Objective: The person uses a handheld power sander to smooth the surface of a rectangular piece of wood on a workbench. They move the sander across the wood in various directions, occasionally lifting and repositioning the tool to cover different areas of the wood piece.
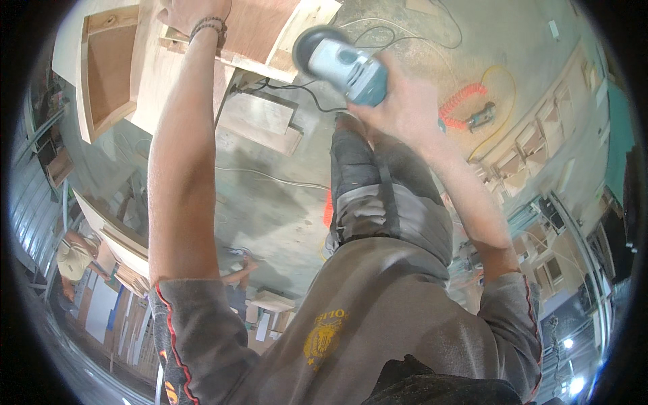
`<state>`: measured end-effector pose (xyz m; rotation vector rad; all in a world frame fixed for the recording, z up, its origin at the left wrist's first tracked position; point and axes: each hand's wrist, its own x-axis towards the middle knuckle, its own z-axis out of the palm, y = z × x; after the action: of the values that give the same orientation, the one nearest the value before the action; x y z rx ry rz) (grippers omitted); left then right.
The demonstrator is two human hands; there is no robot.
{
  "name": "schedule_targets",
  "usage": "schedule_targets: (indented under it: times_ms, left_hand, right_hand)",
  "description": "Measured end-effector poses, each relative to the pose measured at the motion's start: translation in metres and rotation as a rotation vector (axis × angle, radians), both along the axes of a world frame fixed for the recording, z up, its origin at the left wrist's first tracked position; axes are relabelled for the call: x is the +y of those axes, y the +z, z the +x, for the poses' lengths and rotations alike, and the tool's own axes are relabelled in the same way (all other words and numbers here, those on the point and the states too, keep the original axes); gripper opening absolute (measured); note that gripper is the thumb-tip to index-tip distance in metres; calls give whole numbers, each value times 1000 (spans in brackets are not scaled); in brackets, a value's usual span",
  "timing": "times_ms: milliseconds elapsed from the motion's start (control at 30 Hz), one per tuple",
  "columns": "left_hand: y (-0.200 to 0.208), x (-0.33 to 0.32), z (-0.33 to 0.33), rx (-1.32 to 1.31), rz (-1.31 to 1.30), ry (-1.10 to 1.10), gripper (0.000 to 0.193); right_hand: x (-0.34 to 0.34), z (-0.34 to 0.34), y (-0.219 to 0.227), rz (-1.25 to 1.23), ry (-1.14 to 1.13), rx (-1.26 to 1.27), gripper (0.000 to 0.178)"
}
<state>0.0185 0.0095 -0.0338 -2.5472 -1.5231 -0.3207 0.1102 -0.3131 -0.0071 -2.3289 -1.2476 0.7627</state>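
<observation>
Firmly held, the sander (pixel 341 64) sits by the frame's end

From my remote seat I watch the right hand (pixel 403 101) with its fingers clamped round the body of the sander, which is blue-grey. Its dark round pad (pixel 314 44) faces up and to the left. In my view the pad overlaps the pale rim of the wooden frame (pixel 256 30), just left of the sander; I cannot tell whether the two touch. The hand and tool look slightly blurred to me.

Well left of the sander, I see the left hand (pixel 192 12) at the frame, a dark bracelet (pixel 208 27) on its wrist. The top edge cuts it off, so I cannot tell whether its fingers are apart or together.

Farther left of the sander than that hand stands an open wooden box (pixel 111 67). Below and left of the sander, pale boards (pixel 260 116) lie on the floor (pixel 270 209), and a black cable (pixel 310 96) runs close by. Right of the sander I find a coiled orange hose (pixel 462 108) with a small tool (pixel 481 118) at it, and a yellow hose (pixel 514 88) looping round. Far down and left of the sander, I make out a co-worker (pixel 75 260).
</observation>
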Motion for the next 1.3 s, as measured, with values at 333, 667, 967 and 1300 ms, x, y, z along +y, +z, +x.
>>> schedule_targets:
  times_ms: [333, 667, 967, 1300]
  left_hand:
    - [-5, 0, 11, 23, -37, 63, 66]
    - [-40, 32, -12, -75, 48, 89, 95]
    - [-39, 35, -10, -41, 107, 121, 96]
    - [-38, 42, -9, -59, 66, 166, 97]
  right_hand:
    - [-1, 33, -4, -26, -266, -40, 79]
    - [-47, 24, -18, 57, -498, 165, 67]
    - [-83, -14, -68, 166, -467, 315, 65]
    - [-86, -4, -86, 244, -373, 291, 65]
